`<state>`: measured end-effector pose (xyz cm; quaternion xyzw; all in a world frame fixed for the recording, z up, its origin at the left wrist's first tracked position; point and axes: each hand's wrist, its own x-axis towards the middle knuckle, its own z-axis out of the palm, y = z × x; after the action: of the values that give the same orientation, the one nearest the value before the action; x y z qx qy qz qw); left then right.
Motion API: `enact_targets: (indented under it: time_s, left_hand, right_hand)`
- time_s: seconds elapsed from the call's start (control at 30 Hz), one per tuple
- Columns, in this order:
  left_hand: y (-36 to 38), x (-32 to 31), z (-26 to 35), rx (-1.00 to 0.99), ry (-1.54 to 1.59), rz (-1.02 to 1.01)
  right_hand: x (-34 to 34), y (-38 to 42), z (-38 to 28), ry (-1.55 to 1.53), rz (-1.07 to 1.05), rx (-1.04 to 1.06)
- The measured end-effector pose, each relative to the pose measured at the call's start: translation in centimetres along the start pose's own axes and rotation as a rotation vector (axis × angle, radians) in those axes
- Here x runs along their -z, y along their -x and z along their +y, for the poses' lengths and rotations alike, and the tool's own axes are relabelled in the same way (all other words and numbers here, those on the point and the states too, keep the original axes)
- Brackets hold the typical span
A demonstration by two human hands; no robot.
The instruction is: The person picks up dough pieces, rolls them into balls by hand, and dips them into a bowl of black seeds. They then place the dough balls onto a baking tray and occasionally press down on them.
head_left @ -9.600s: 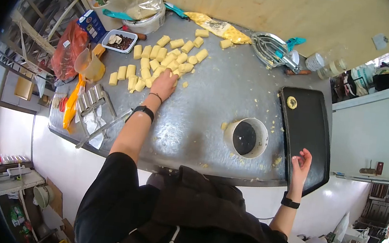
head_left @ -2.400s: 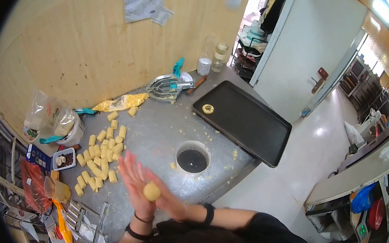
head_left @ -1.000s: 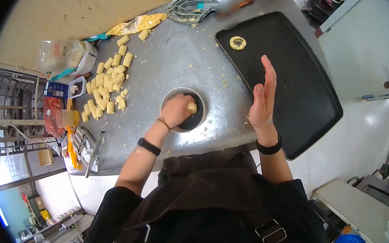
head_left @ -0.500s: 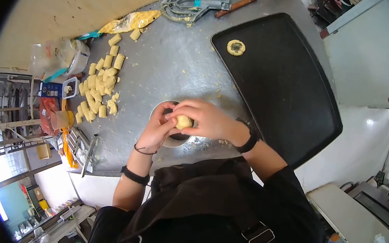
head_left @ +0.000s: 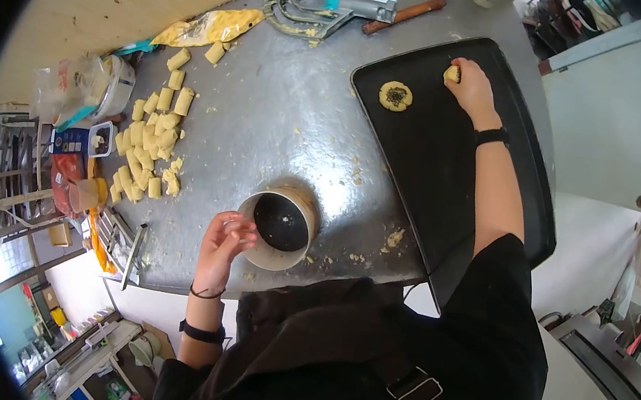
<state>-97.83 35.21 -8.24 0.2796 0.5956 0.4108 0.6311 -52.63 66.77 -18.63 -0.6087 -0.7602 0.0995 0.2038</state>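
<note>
My right hand (head_left: pixel 471 89) is over the far part of the black tray (head_left: pixel 449 183), its fingers closed round a ball of dough (head_left: pixel 452 74) with dark specks. To the left on the tray lies a flat round dough piece (head_left: pixel 395 96) with a dark seeded centre. My left hand (head_left: pixel 228 245) hovers at the left rim of a round container (head_left: pixel 301 255) with dark contents; its fingers are loosely curled and apart, holding nothing.
Many cut dough pieces (head_left: pixel 145 140) are heaped on the metal table (head_left: pixel 267 115) at the left. Behind lie a yellow bag (head_left: pixel 217 28), a metal mixer paddle (head_left: pixel 303 8) and a wooden rod (head_left: pixel 405 16). Metal tools (head_left: pixel 122 241) lie near the left front edge.
My right hand has moved from above the container to the far part of the tray with the dough ball. My left hand has let go of the dough and moved left.
</note>
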Motion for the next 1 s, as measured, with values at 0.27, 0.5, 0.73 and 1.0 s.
enact_targets:
  time_s: [0.27,0.5,0.73,1.0]
  left_hand:
    - [-1.3,-1.0,-0.1,0.08,0.041,0.061]
    - [-2.6,-2.4,0.7,0.046,-0.006,0.011]
    - [-2.9,-2.3,1.1,0.012,-0.018,0.018]
    - [-0.9,4.0,0.6,-0.017,-0.046,0.223]
  right_hand:
    - [-2.7,-2.6,0.9,0.157,0.073,0.088]
    - [-8.4,-3.7,1.8,0.306,0.179,0.095]
    - [-7.8,-4.4,2.7,0.131,0.133,0.004]
    - [-4.1,-3.1,10.2,-0.282,-0.201,-0.516]
